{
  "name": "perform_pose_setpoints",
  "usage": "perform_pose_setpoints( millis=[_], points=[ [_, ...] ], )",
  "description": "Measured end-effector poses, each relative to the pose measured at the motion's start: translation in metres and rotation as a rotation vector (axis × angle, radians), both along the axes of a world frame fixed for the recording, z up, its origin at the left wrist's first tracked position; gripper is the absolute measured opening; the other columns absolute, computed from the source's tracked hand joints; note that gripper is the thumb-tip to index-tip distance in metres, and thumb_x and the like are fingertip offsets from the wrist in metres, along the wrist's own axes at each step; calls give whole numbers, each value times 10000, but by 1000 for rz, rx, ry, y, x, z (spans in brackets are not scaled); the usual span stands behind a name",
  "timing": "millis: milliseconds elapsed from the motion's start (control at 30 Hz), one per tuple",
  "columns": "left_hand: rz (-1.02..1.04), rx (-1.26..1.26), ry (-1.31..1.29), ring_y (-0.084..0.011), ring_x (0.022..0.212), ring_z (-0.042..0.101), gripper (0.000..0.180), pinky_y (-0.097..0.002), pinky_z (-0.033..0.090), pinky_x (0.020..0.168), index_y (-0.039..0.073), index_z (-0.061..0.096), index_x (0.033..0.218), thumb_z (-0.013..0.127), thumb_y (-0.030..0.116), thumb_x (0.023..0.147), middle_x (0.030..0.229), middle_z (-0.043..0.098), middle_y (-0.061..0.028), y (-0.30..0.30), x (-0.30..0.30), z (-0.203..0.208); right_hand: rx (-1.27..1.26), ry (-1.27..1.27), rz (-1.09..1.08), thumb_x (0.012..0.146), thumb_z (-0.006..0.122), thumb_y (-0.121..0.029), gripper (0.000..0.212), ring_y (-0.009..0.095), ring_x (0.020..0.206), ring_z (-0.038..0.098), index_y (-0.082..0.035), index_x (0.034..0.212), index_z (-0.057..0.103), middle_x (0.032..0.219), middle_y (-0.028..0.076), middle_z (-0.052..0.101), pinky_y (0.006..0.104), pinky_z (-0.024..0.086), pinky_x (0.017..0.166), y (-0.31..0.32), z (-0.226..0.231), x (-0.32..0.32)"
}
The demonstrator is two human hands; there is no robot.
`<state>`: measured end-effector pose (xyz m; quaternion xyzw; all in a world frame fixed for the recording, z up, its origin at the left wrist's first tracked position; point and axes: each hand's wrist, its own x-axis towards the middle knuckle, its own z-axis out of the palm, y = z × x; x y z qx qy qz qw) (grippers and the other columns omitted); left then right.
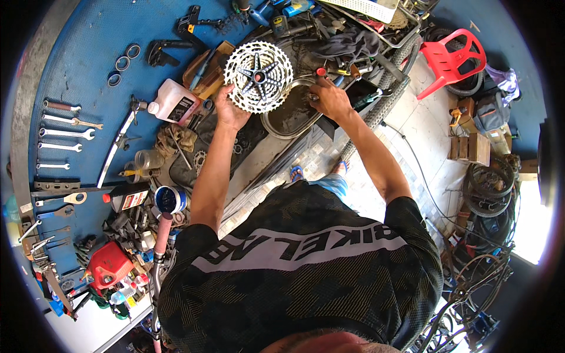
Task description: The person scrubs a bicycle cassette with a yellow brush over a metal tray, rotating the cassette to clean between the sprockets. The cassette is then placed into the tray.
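Note:
My left hand (233,109) grips the lower left edge of a silver bicycle cassette (281,60), with its toothed rings and dark spider arms facing up. Below and right of the cassette, a round metal basin (268,130) holds murky liquid and is partly covered by it. Over the basin's right side, my right hand (331,99) has its fingers curled around a small dark thing, mostly hidden by the fingers. A red cap-like piece (321,72) shows just beyond that hand.
Beside my left forearm are a white jug (175,101), a cardboard box (203,73) and a tub (170,200). Wrenches (66,134) hang on the blue panel. A dark cloth (347,44) lies beyond the basin. A red plastic chair (450,59) stands at the far right.

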<state>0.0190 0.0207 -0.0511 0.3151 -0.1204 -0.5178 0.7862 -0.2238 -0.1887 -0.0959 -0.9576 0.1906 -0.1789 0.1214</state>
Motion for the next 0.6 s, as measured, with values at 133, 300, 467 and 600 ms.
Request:
perform_pose_setpoints(
  millis=[133, 300, 467, 600],
  points=[
    [108, 4, -36, -302, 1299, 658, 631, -514, 495, 1141, 115, 628, 1468, 614, 442, 929, 1425, 701, -69, -12, -16, -2, 494, -49, -276, 918, 815, -283, 333, 358, 968, 775, -90, 1185, 771, 992, 167, 791, 465, 611, 897, 14, 13, 14],
    [208, 58, 9, -293, 1209, 694, 606, -489, 540, 1069, 121, 637, 1440, 567, 445, 932, 1343, 728, -65, -37, -35, -8, 952, -465, -33, 930, 839, -284, 344, 211, 877, 755, -41, 1162, 765, 936, 112, 787, 361, 598, 803, 77, 44, 46],
    [185, 50, 21, -311, 1198, 690, 588, -523, 532, 1073, 122, 643, 1415, 545, 430, 923, 1339, 723, -87, -49, -41, 11, 832, -518, -184, 950, 833, -263, 318, 174, 907, 726, -47, 1165, 743, 1001, 89, 778, 352, 576, 815, 39, -1, 33],
    [249, 88, 10, -312, 1194, 693, 581, -524, 538, 1067, 126, 655, 1401, 548, 428, 917, 1327, 730, -88, -60, -49, 8, 757, -516, -84, 959, 827, -240, 277, 184, 895, 734, -45, 1139, 748, 991, 103, 784, 361, 580, 815, 68, 17, 39]
  ],
)
